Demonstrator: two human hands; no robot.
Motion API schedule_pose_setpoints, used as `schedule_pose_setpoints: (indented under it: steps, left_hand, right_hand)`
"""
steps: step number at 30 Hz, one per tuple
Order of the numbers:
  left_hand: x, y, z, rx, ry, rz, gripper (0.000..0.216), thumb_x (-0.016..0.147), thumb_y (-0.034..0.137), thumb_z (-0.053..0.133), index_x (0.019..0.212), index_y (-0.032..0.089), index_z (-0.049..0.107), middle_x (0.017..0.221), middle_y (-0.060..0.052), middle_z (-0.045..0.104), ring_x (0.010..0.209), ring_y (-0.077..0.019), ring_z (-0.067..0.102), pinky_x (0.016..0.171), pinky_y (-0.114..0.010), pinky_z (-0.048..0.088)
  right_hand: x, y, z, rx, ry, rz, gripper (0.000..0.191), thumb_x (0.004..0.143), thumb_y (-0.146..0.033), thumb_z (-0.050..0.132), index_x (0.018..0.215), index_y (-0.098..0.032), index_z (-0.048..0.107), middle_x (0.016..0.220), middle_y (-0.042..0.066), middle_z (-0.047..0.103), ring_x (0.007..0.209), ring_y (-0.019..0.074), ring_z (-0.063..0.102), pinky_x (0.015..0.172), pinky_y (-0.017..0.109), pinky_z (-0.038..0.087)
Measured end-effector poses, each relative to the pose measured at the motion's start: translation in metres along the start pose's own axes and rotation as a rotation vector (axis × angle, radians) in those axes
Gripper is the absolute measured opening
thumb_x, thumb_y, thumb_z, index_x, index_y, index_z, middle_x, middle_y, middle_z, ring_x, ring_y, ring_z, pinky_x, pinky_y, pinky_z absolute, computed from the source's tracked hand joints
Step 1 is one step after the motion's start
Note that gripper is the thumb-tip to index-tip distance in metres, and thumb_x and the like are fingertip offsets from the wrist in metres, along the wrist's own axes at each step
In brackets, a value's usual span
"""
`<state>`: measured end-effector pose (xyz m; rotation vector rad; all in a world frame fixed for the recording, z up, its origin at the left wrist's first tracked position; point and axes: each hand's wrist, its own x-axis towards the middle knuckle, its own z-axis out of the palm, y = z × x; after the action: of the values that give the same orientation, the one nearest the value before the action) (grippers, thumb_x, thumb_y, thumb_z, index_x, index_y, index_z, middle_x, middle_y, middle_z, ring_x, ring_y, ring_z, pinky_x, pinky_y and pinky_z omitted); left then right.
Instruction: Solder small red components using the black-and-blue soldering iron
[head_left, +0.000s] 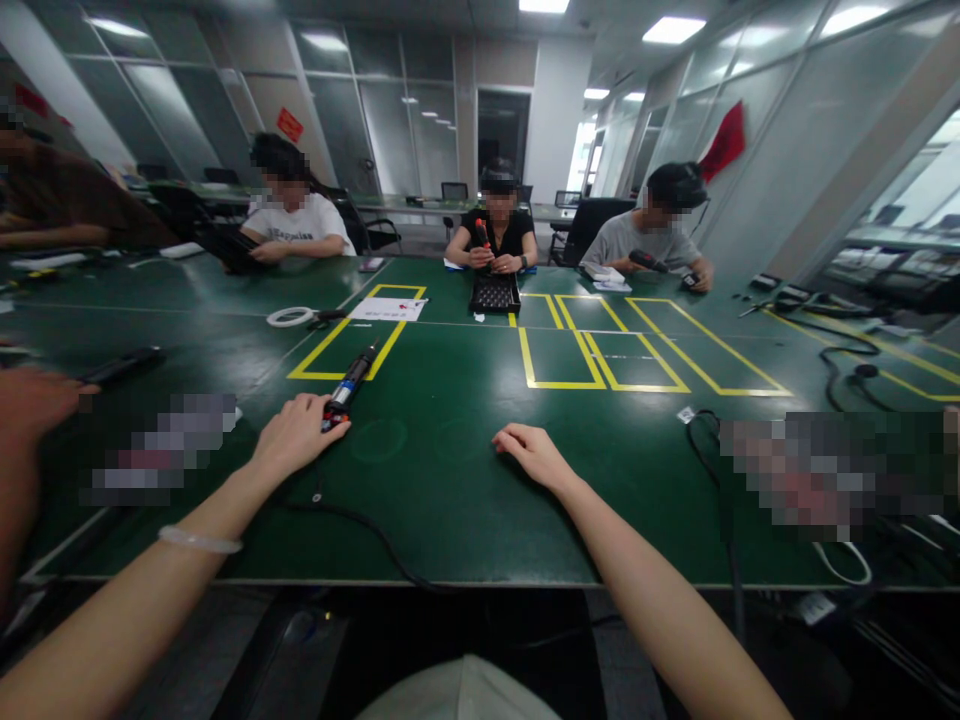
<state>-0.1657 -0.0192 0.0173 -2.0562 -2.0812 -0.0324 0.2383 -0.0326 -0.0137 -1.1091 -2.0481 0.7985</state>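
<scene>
My left hand (300, 437) rests on the green table with its fingers closed around the rear end of an electric screwdriver (348, 384). The tool is slim and dark, with a silver band, a blue mark and some orange at the back. It lies tilted, its thin tip pointing away from me beside a yellow taped outline (322, 377). A black cable (367, 520) runs over the table below this hand. To the right, my right hand (534, 455) lies on the bare tabletop (435, 480), fingers curled in with nothing visible in them.
A white sheet (390, 309) and a ring of white cable or tape (291, 317) lie ahead on the left. Across the table, a person works over a black tray (495, 294). Yellow taped boxes (566, 386) mark the right side. Another person's hand (41, 400) is at far left.
</scene>
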Motion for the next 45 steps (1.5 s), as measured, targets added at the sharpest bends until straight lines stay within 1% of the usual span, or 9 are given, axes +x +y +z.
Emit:
schedule_pose_setpoints:
  steps: [6, 11, 18, 23, 29, 33, 39, 42, 45]
  left_hand:
    - [0.003, -0.025, -0.006, 0.067, -0.060, -0.131, 0.064, 0.089, 0.059, 0.039, 0.133, 0.014, 0.044, 0.123, -0.015, 0.054, 0.102, -0.0295, 0.055, 0.083, -0.035, 0.044]
    - [-0.005, -0.014, -0.016, 0.180, 0.133, -0.020, 0.048, 0.089, 0.047, 0.045, 0.122, 0.012, 0.046, 0.125, -0.015, 0.051, 0.109, -0.0285, 0.049, 0.089, -0.034, 0.040]
    - [-0.005, -0.003, -0.014, 0.234, 0.198, 0.101, 0.028, 0.086, 0.031, 0.046, 0.106, 0.013, 0.053, 0.125, -0.013, 0.052, 0.113, -0.0294, 0.045, 0.099, -0.040, 0.031]
    - [-0.006, -0.003, -0.013, 0.219, 0.245, 0.031, 0.032, 0.090, 0.033, 0.037, 0.105, 0.011, 0.055, 0.113, -0.012, 0.058, 0.110, -0.0268, 0.047, 0.101, -0.039, 0.029]
    - [-0.006, 0.008, -0.026, 0.256, 0.248, -0.003, 0.036, 0.093, 0.033, 0.032, 0.104, 0.010, 0.057, 0.110, -0.014, 0.060, 0.103, -0.0277, 0.051, 0.096, -0.039, 0.033]
    - [-0.006, 0.044, -0.039, -0.017, 0.247, 0.048, 0.037, 0.095, 0.037, 0.032, 0.105, 0.013, 0.058, 0.106, -0.014, 0.063, 0.102, -0.0286, 0.056, 0.090, -0.037, 0.039]
    - [-0.014, 0.136, -0.054, -0.674, 0.040, 0.218, 0.030, 0.094, 0.041, 0.037, 0.106, 0.022, 0.056, 0.097, -0.004, 0.067, 0.089, -0.0203, 0.063, 0.078, -0.030, 0.045]
    - [-0.015, 0.176, -0.050, -0.970, -0.061, 0.335, 0.031, 0.095, 0.040, 0.036, 0.110, 0.020, 0.055, 0.086, -0.002, 0.064, 0.079, -0.0159, 0.062, 0.075, -0.028, 0.046]
    - [-0.013, 0.202, -0.036, -1.209, -0.211, 0.347, 0.037, 0.093, 0.042, 0.038, 0.118, 0.016, 0.051, 0.076, 0.000, 0.058, 0.066, -0.0130, 0.056, 0.065, -0.026, 0.046]
  right_hand:
    - [0.000, 0.000, -0.001, -0.022, -0.007, -0.003, 0.028, 0.095, -0.030, 0.046, 0.086, -0.017, 0.069, 0.081, 0.003, 0.071, 0.077, 0.0153, 0.063, 0.072, 0.024, 0.043]
    - [0.000, 0.001, 0.000, -0.039, -0.007, -0.011, 0.027, 0.095, -0.030, 0.047, 0.086, -0.018, 0.069, 0.081, 0.003, 0.071, 0.078, 0.0156, 0.063, 0.073, 0.025, 0.043]
    - [0.000, 0.000, 0.000, -0.045, -0.011, -0.010, 0.026, 0.095, -0.030, 0.047, 0.087, -0.018, 0.069, 0.081, 0.002, 0.071, 0.078, 0.0154, 0.063, 0.073, 0.025, 0.042]
    - [0.001, 0.001, 0.001, -0.052, -0.013, -0.016, 0.025, 0.095, -0.030, 0.048, 0.087, -0.018, 0.069, 0.081, 0.003, 0.071, 0.078, 0.0156, 0.062, 0.073, 0.025, 0.042]
    - [0.002, 0.000, 0.002, -0.065, -0.012, -0.006, 0.024, 0.094, -0.028, 0.049, 0.087, -0.018, 0.069, 0.080, 0.003, 0.071, 0.079, 0.0159, 0.062, 0.073, 0.025, 0.043]
    - [0.002, -0.001, 0.002, -0.070, -0.016, -0.009, 0.023, 0.094, -0.028, 0.049, 0.086, -0.019, 0.069, 0.080, 0.003, 0.071, 0.079, 0.0166, 0.062, 0.073, 0.026, 0.043]
    - [0.000, 0.000, 0.004, -0.051, -0.015, -0.032, 0.023, 0.094, -0.028, 0.049, 0.087, -0.019, 0.068, 0.081, 0.003, 0.070, 0.077, 0.0163, 0.061, 0.071, 0.026, 0.043]
    - [-0.001, 0.000, 0.006, 0.031, -0.001, -0.041, 0.016, 0.090, -0.027, 0.052, 0.095, -0.019, 0.065, 0.080, 0.001, 0.067, 0.070, 0.0140, 0.059, 0.067, 0.025, 0.043]
    - [-0.002, 0.001, 0.006, 0.156, -0.018, -0.066, 0.024, 0.086, -0.026, 0.058, 0.108, -0.019, 0.058, 0.079, -0.001, 0.065, 0.065, 0.0120, 0.057, 0.064, 0.023, 0.043]
